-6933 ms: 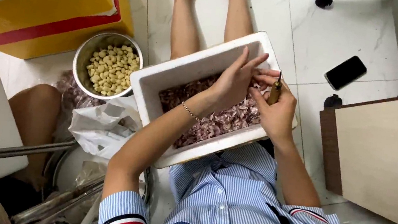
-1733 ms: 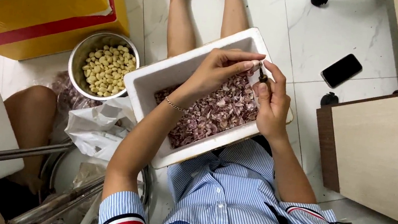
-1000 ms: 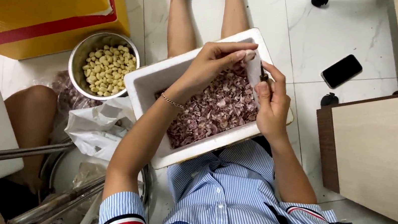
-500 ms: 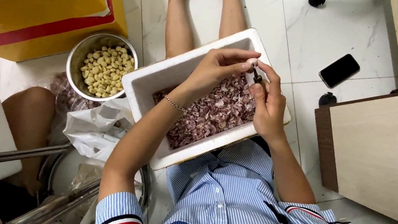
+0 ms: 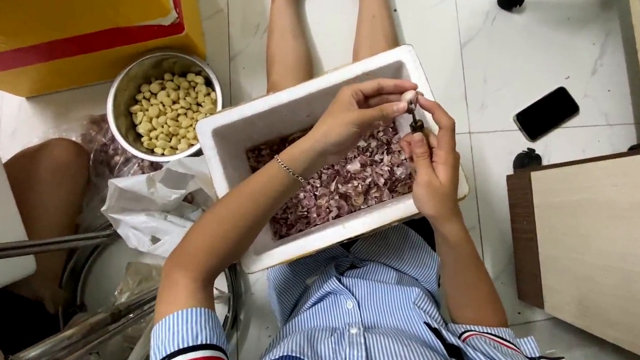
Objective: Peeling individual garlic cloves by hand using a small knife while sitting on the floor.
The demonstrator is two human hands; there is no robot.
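Over the far right corner of the white foam box (image 5: 261, 128), both hands meet around one small pale garlic clove (image 5: 409, 99). The left hand (image 5: 356, 115) has its fingers pinched together on the clove from the left, while the right hand (image 5: 432, 165) comes up from below and to the right, its fingers closed around a short dark little knife (image 5: 416, 123) whose tip sits right under the clove. So the clove is basically between the two sets of fingertips, touching both, with the blade's long axis running roughly up toward it. Can't tell which way the clove's own long axis runs, it's too small. The box is chunky, matte and soft-edged, resting on the person's lap, and is full of papery purple-pink skins (image 5: 339, 190). Well off to the left on the tiled floor (image 5: 506, 56) sits a shiny round steel bowl (image 5: 126, 91) of smooth, creamy peeled cloves (image 5: 171, 103), with crinkly white plastic bags (image 5: 150, 204) just beside it.
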